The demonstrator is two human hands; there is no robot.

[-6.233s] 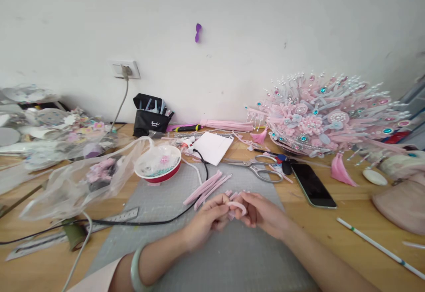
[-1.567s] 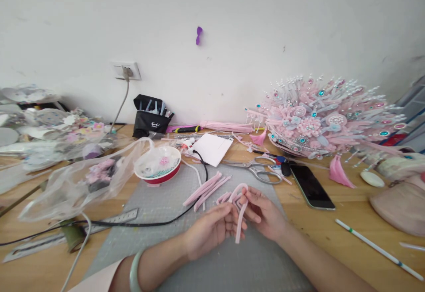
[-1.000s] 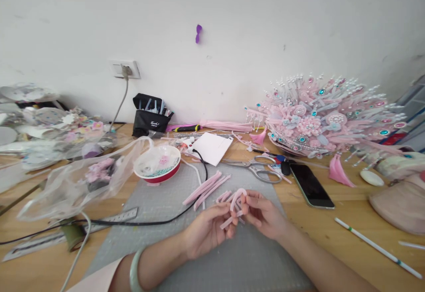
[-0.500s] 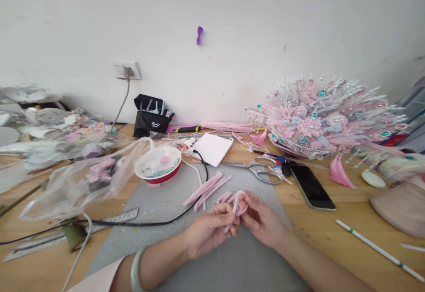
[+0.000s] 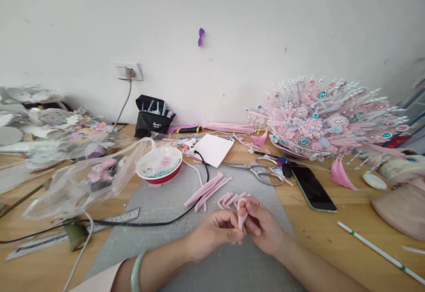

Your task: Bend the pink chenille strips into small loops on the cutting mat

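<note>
A pink pipe cleaner (image 5: 242, 216), bent into a narrow teardrop loop, is held between my two hands above the grey cutting mat (image 5: 139, 265). The thumb and fingers of my left hand (image 5: 221, 231) pinch its lower ends together. My right hand (image 5: 262, 223) is closed on the upper curve of the loop, with the fingertips touching it. Just behind the hands lie several pink pipe cleaners bent into V shapes (image 5: 227, 200). Left of these rests a small bunch of straight pink pipe cleaners (image 5: 207, 191).
Scissors (image 5: 262, 174) and a phone (image 5: 314, 188) lie right of the mat. A bead bowl (image 5: 162, 178) and a clear plastic bag (image 5: 66, 199) stand left, with a black cable (image 5: 142, 224) across the mat. A large beaded pink headdress (image 5: 318, 124) fills the back right.
The pipe cleaner in my hands has gone from loosely crossed ends to a closed loop with its ends pinched together. My left hand has shifted slightly right, uncovering more V-shaped pieces.
</note>
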